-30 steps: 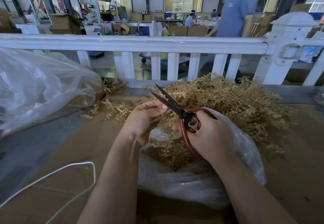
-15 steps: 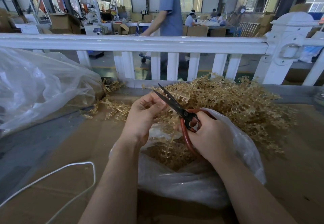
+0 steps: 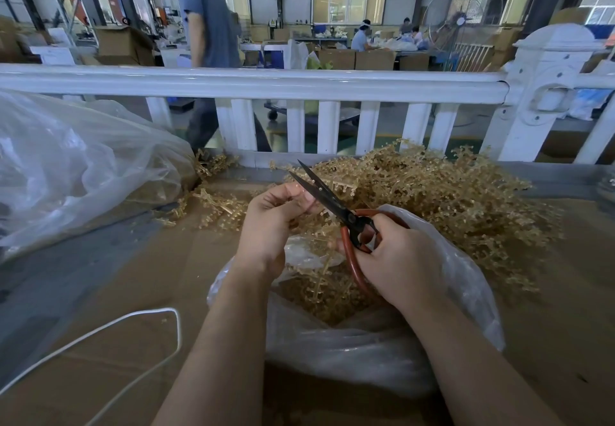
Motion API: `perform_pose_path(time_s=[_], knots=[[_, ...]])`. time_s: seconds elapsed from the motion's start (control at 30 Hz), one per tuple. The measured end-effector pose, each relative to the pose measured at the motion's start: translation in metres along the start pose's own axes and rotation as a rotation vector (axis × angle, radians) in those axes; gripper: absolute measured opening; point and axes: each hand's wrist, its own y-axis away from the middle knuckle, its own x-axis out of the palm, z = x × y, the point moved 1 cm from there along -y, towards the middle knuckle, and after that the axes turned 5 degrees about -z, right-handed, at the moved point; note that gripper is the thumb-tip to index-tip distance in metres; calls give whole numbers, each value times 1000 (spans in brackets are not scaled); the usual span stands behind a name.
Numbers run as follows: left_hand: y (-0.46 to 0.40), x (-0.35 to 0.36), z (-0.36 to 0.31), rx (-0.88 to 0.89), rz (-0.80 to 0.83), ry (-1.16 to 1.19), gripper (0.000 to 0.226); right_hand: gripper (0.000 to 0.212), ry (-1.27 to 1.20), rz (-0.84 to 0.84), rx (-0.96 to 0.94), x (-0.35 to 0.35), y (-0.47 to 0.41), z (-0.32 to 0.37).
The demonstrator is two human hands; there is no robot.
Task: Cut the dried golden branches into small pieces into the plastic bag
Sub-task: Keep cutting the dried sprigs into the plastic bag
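Right hand (image 3: 396, 259) on red-looped scissors (image 3: 336, 209)

Both hands raised over the bag (image 3: 466, 279).
Left hand (image 3: 273, 222) pinches a branch (image 3: 319, 225) with curled fingers; right hand (image 3: 396, 259) grips the scissors (image 3: 336, 205), blades parted, forearms angled inward.

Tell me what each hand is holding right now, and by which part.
Right hand grips the scissors by their red handle loops, blades open. Left hand pinches a golden branch near its upper end.
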Motion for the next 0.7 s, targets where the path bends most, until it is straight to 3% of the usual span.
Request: perform_pose_path(time_s=[0.27, 0.47, 0.7], knots=[[0, -1, 1, -4, 34, -10, 19, 52, -4, 6, -2, -2, 1, 0], [1, -1, 2, 44, 125, -109, 37, 44, -10, -25, -30, -6, 0, 4], [2, 1, 2, 96, 109, -153, 15, 47, -32, -32, -28, -7, 0, 4]])
